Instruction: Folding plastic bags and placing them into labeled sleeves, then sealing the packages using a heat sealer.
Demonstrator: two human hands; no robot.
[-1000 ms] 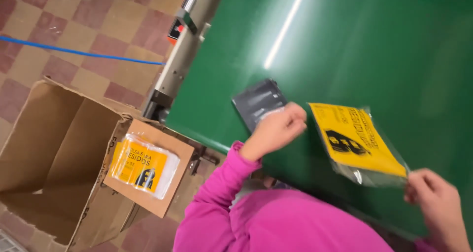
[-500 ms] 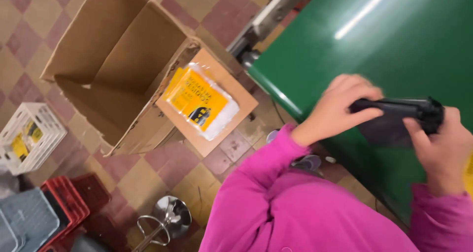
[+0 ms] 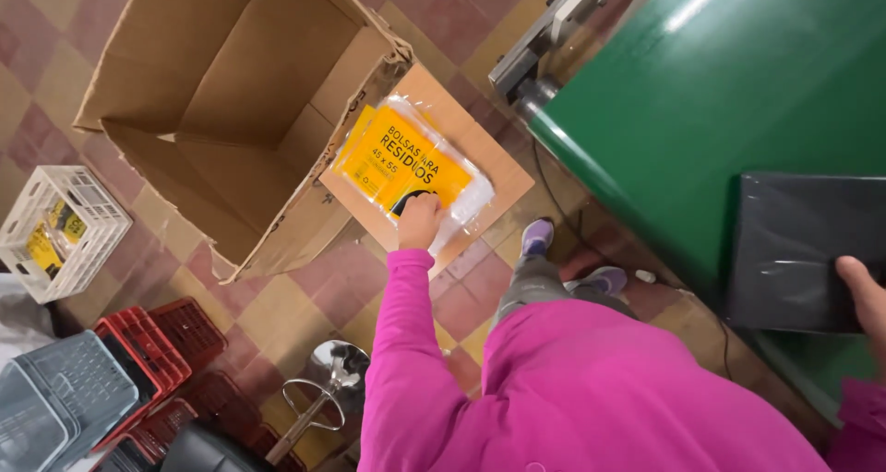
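My left hand (image 3: 420, 220) reaches down to a stack of yellow-labelled clear plastic bag packs (image 3: 406, 163) lying on the flap (image 3: 489, 163) of a large open cardboard box (image 3: 231, 94); its fingers rest on the near edge of the top pack. My right hand (image 3: 866, 292) lies at the right edge of the view on a folded black plastic bag bundle (image 3: 798, 250), which sits on the green table surface (image 3: 738, 75). Whether the left hand grips the pack I cannot tell for sure; the fingers are curled on it.
A white crate (image 3: 60, 227) with yellow items stands on the tiled floor at left. Red crates (image 3: 157, 343) and a grey crate (image 3: 55, 403) sit at bottom left. A metal stool base (image 3: 323, 389) stands below. Machine parts (image 3: 554, 29) border the table.
My left hand left the black bundle on the table and moved down to the yellow packs on the box flap. My right hand stays on the black bundle. The view swung left.
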